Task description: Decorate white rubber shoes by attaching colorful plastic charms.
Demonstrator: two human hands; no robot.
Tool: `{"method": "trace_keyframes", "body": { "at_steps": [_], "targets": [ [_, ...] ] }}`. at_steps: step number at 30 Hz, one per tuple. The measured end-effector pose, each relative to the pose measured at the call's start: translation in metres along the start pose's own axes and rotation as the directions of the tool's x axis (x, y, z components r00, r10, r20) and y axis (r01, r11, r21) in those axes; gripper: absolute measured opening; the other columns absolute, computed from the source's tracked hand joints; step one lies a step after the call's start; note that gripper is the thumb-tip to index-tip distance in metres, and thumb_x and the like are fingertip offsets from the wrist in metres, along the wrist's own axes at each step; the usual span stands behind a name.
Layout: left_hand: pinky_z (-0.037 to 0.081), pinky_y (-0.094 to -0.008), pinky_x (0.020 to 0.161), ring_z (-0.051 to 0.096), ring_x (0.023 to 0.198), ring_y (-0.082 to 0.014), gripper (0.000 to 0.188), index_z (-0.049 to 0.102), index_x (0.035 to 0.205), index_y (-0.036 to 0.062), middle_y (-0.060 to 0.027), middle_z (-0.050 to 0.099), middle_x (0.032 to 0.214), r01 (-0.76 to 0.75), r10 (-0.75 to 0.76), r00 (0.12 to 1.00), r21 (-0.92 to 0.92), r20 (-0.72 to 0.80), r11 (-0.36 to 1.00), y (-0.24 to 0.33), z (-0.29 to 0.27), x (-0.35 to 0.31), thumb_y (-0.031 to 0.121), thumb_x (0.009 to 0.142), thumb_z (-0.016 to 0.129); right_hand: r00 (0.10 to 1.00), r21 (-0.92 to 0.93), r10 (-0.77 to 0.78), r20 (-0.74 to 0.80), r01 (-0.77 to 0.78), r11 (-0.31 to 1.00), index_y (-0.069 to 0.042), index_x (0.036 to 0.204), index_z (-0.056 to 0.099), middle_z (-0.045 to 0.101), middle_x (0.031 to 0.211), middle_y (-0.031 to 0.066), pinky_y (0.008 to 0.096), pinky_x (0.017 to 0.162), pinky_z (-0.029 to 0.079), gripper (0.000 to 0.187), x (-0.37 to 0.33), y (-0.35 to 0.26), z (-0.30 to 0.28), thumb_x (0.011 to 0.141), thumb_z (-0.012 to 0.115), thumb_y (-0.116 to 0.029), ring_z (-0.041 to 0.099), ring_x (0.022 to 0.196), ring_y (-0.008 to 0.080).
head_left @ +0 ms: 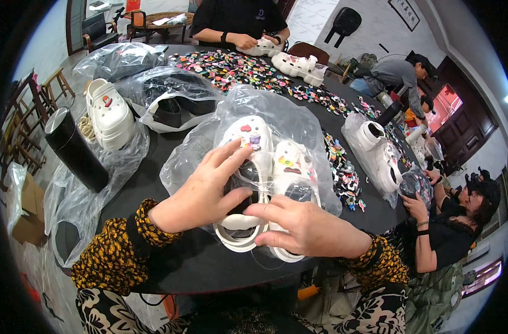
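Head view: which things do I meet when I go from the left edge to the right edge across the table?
Black cylinder → white clogs in open bag → left hand → right hand → white clog in clear bag.

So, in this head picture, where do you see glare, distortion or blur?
In the head view, glare lies on the clear plastic bag around the white clogs; the fisheye lens bends the black table edge and darkens the corners; the left hand and right hand look sharp, the far people softer.
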State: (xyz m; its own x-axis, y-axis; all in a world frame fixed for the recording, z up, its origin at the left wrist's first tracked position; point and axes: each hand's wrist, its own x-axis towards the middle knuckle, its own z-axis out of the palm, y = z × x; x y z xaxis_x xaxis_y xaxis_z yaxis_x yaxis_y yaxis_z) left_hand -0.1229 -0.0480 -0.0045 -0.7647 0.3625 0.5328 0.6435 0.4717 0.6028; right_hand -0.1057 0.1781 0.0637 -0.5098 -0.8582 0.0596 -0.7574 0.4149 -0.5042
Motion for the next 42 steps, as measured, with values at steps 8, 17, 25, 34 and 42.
{"method": "trace_keyframes", "body": {
  "at_steps": [8,17,25,34,42],
  "targets": [
    [0.037,-0.0363,0.105,0.050,0.126,-0.0310,0.045,0.051,0.132,-0.0013,-0.0200,0.051,0.135,0.145,-0.160,0.985,-0.193,-0.068,0.970,-0.003,-0.008,0.006,0.002,0.087,0.056,0.994,0.057,0.083,-0.069,-0.079,0.995,-0.004,0.094,0.059,0.059,0.085,0.0184,0.0424,0.069,0.048,0.028,-0.008,0.010,-0.002,0.089,0.067,-0.029,0.060,0.078,0.0380],
    [0.048,-0.0315,0.087,0.051,0.120,-0.0228,0.060,0.046,0.140,0.0053,-0.0134,0.045,0.143,0.031,-0.015,0.993,-0.134,0.116,0.990,0.012,-0.021,0.005,0.028,0.088,0.067,0.987,0.005,0.154,0.050,-0.155,0.988,-0.003,0.082,0.059,0.056,0.075,0.0169,0.0418,0.068,0.045,0.035,-0.048,0.015,-0.032,0.093,0.060,-0.037,0.058,0.075,0.0353],
    [0.049,-0.0320,0.073,0.061,0.079,-0.0201,0.015,0.060,0.093,-0.0020,-0.0121,0.059,0.091,0.291,-0.284,0.951,-0.040,0.121,0.956,-0.007,-0.011,0.004,0.012,0.088,0.062,0.943,0.104,0.318,0.099,-0.327,0.939,-0.001,0.083,0.059,0.059,0.072,0.0217,0.0434,0.064,0.045,0.039,-0.057,0.011,-0.038,0.099,0.052,-0.036,0.060,0.070,0.0405],
    [0.049,-0.0425,0.078,0.061,0.089,-0.0377,0.020,0.059,0.098,0.0002,-0.0179,0.062,0.091,0.031,-0.125,0.966,0.380,0.225,0.924,-0.036,-0.010,-0.010,0.017,0.088,0.059,0.847,0.167,0.325,0.420,-0.424,0.890,-0.002,0.099,0.065,0.066,0.080,0.0132,0.0342,0.071,0.049,0.036,-0.046,0.015,-0.044,0.101,0.048,-0.033,0.064,0.076,0.0230],
    [0.048,-0.0427,0.081,0.062,0.092,-0.0345,0.024,0.060,0.092,0.0003,-0.0163,0.064,0.093,0.029,-0.246,0.881,0.473,0.404,0.881,-0.045,-0.012,-0.011,0.023,0.092,0.053,0.807,0.234,0.589,-0.055,-0.563,0.793,0.002,0.082,0.067,0.065,0.067,0.0094,0.0298,0.057,0.047,0.052,-0.061,0.005,-0.046,0.101,0.045,-0.041,0.060,0.063,0.0130]
  ]
}}
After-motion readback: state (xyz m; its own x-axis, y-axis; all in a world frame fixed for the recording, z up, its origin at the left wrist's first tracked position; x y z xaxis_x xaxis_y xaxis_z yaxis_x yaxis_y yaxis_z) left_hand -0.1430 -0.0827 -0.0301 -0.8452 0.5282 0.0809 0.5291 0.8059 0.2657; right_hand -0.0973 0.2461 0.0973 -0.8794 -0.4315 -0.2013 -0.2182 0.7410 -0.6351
